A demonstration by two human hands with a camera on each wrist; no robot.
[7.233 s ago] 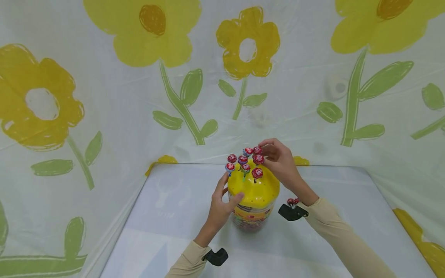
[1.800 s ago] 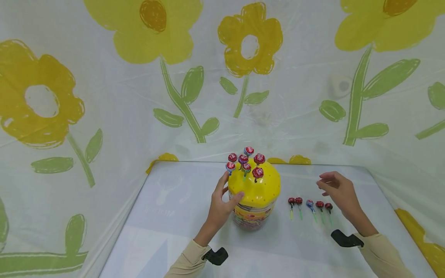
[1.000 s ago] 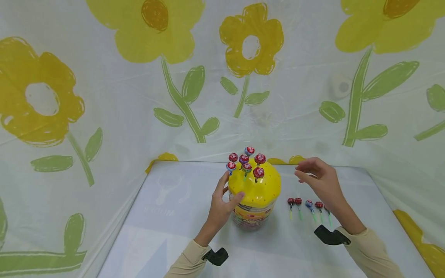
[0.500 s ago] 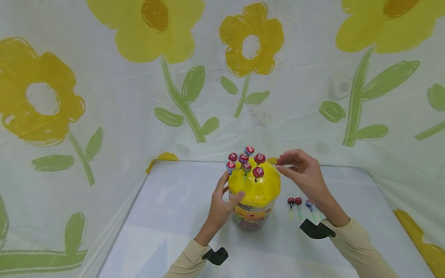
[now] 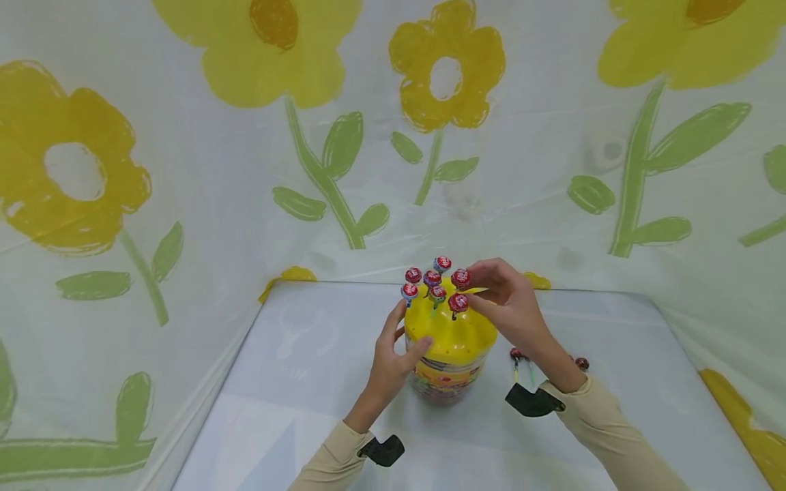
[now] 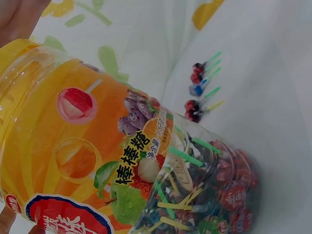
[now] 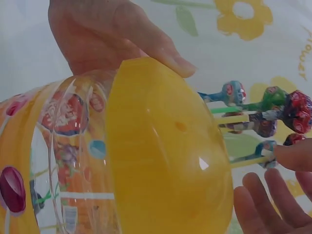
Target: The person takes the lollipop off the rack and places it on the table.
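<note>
Standing lollipops (image 5: pixel 432 278) beside right grip (image 5: pixel 508 299)

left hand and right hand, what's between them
The yellow lid, with lollipops standing in it, lies between the left hand and right hand in the head view.

On a pale white, rectangular table (image 5: pixel 307 395), can see a clear, round plastic jar (image 5: pixel 447 383) with a yellow lid and orange label, upright. To its right, can count five ball-headed lollipops (image 6: pixel 197 89), red or blue, on green or yellow sticks, lying in a row.
</note>
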